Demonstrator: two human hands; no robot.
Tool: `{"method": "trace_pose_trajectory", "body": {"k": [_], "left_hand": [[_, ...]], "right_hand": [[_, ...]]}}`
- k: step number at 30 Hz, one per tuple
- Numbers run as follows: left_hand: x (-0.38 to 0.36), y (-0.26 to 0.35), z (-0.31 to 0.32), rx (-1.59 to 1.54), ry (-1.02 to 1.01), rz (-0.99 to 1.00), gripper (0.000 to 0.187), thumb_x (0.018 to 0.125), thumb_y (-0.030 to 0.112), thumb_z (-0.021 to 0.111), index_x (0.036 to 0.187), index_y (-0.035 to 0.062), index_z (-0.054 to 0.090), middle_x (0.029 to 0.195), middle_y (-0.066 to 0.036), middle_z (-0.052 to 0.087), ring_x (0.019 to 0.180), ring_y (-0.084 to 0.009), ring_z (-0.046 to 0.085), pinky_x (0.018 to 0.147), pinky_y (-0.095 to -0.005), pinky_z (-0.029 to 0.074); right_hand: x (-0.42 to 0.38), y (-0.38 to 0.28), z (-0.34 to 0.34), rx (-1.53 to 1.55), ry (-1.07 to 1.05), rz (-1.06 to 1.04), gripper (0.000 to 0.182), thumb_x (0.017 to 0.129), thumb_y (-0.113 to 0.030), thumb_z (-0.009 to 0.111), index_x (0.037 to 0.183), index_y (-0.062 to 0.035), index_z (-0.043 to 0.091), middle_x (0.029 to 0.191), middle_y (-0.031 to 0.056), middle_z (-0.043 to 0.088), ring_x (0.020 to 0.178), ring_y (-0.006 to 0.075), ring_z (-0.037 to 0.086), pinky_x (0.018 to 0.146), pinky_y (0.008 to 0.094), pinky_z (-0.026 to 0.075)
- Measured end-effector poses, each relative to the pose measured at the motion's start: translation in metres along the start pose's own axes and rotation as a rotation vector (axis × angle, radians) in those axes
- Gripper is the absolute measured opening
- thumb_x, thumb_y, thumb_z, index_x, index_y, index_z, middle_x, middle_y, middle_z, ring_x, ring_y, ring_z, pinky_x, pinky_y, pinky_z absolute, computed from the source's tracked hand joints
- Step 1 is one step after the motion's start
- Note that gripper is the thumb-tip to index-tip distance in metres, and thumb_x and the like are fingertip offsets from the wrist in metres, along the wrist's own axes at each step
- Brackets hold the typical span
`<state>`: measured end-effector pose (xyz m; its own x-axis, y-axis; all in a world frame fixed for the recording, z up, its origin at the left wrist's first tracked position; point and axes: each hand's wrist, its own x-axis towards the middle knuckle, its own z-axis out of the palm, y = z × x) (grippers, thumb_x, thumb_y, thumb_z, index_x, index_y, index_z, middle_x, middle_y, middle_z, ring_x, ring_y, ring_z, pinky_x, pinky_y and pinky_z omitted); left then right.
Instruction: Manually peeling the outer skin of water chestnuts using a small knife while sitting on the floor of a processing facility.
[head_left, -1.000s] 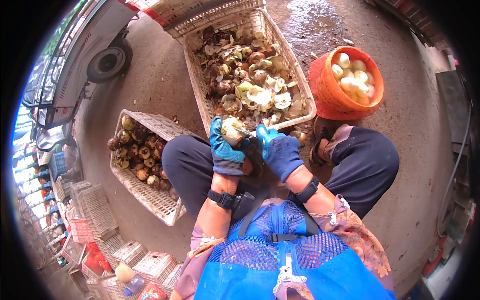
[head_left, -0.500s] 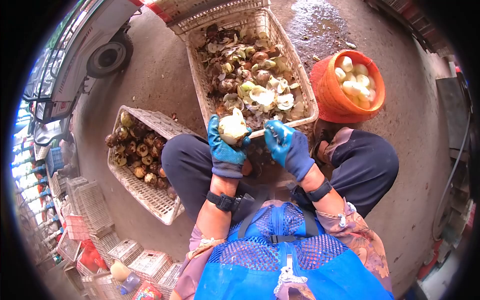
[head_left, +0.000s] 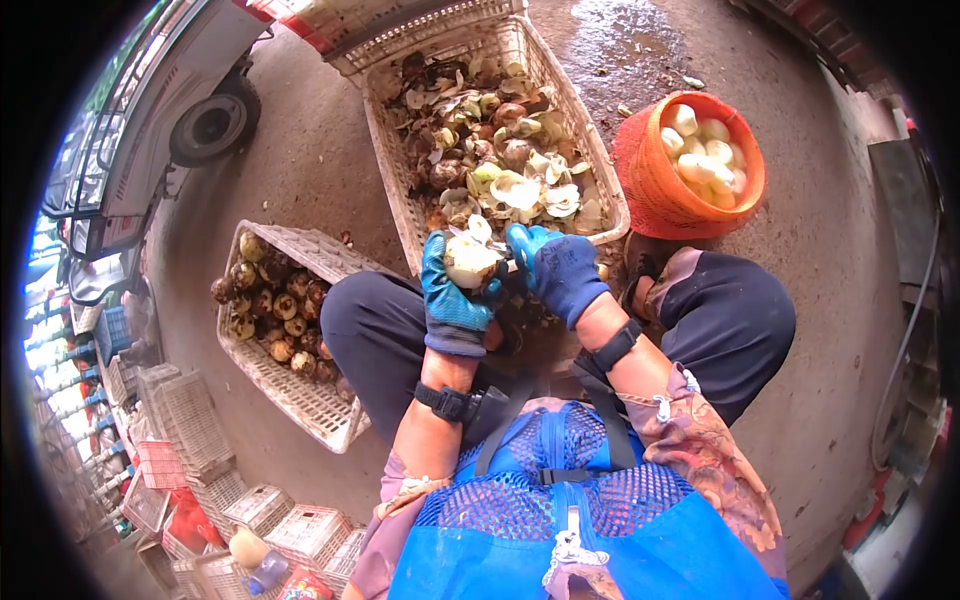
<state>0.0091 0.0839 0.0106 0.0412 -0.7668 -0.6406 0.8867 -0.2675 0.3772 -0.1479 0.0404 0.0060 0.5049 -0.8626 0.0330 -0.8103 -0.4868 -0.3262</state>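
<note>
My left hand [head_left: 452, 300], in a blue glove, grips a pale, partly peeled round fruit [head_left: 468, 260] over my lap. My right hand [head_left: 560, 272], also in a blue glove, is closed on a small knife whose blade [head_left: 505, 263] meets the fruit's right side. Both hands hover just in front of a white plastic crate [head_left: 395, 190] filled with peelings and husks. A loose flap of peel sticks up from the top of the fruit.
A white crate [head_left: 330, 420] of unpeeled brown fruits lies at my left knee. An orange basket [head_left: 650, 190] of peeled white fruits stands at the right. A vehicle wheel [head_left: 205, 128] is at the upper left. Stacked crates [head_left: 190, 430] fill the lower left. The concrete floor is wet at the top.
My right hand swung away to the right half a second ago and has come back against the fruit. The left hand has turned the fruit slightly.
</note>
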Motion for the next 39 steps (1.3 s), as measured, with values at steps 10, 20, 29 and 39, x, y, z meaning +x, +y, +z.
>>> {"method": "trace_pose_trajectory", "body": {"k": [10, 20, 29, 39], "left_hand": [[-0.005, 0.005, 0.003, 0.018, -0.145, 0.049, 0.037, 0.090, 0.043, 0.064, 0.118, 0.0178, 0.061, 0.108, -0.005, 0.068, 0.091, -0.0222, 0.067, 0.064, -0.0375, 0.058], [-0.010, -0.006, 0.013, 0.133, -0.227, 0.009, 0.038, 0.094, 0.032, 0.061, 0.125, 0.0098, 0.056, 0.115, -0.007, 0.064, 0.100, -0.0203, 0.063, 0.082, -0.0347, 0.055], [0.001, -0.010, -0.010, 0.274, -0.300, 0.097, 0.038, 0.088, 0.018, 0.063, 0.124, 0.0050, 0.055, 0.111, -0.007, 0.063, 0.098, -0.0206, 0.063, 0.086, -0.0355, 0.054], [-0.012, 0.000, 0.005, 0.032, -0.489, 0.014, 0.052, 0.092, 0.024, 0.055, 0.141, 0.0080, 0.043, 0.135, -0.012, 0.053, 0.124, -0.0330, 0.052, 0.096, -0.0501, 0.049]], "right_hand": [[0.019, 0.035, 0.015, 0.706, 0.119, 0.401, 0.024, 0.091, -0.026, 0.061, 0.105, -0.0072, 0.065, 0.076, 0.0120, 0.067, 0.067, 0.0266, 0.067, 0.058, 0.0394, 0.052], [0.008, 0.007, -0.019, 1.077, 0.087, 0.163, 0.040, 0.086, -0.028, 0.066, 0.116, -0.0013, 0.062, 0.096, 0.0194, 0.070, 0.085, 0.0296, 0.069, 0.072, 0.0382, 0.052], [0.005, 0.018, -0.005, 0.850, 0.045, 0.254, 0.027, 0.085, -0.026, 0.063, 0.105, -0.0073, 0.065, 0.089, 0.0244, 0.065, 0.086, 0.0419, 0.064, 0.071, 0.0428, 0.051], [0.018, 0.018, 0.002, 1.447, 0.360, 0.478, 0.022, 0.090, -0.009, 0.062, 0.110, 0.0006, 0.064, 0.086, 0.0010, 0.066, 0.072, 0.0047, 0.056, 0.062, 0.0243, 0.048]]}}
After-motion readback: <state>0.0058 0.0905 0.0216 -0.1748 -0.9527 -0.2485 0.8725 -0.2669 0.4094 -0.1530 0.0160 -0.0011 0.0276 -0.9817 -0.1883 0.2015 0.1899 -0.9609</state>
